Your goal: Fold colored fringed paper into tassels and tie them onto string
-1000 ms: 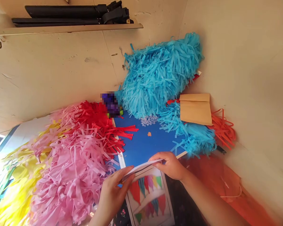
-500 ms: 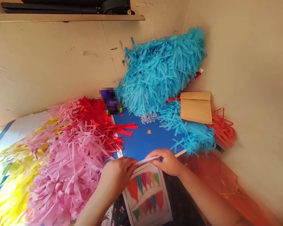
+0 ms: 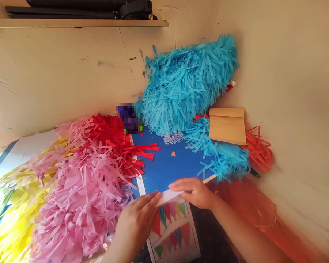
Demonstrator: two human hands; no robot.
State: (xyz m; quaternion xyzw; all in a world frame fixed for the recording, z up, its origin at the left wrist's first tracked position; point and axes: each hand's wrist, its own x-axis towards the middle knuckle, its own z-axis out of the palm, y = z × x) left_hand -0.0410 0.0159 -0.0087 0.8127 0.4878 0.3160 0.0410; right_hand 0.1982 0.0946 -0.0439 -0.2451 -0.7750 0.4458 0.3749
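Left hand (image 3: 138, 220) and right hand (image 3: 196, 191) grip the bunting-print sheet (image 3: 168, 237) at its top, by the blue tabletop's (image 3: 160, 170) near edge. Its white top strip (image 3: 169, 196), nearly edge-on earlier, now shows flat: apparently a fold forming.

Ends of the white strip (image 3: 170, 196) are hidden by the left hand (image 3: 135, 221) and right hand (image 3: 196, 193). The printed sheet (image 3: 185, 243) is cut off at the near edge. The purple object (image 3: 128, 118) is pixelated; its form cannot be read. Black items (image 3: 63, 13), far left, are cropped at the far edge. Near right, orange material (image 3: 252, 204) is blurred.
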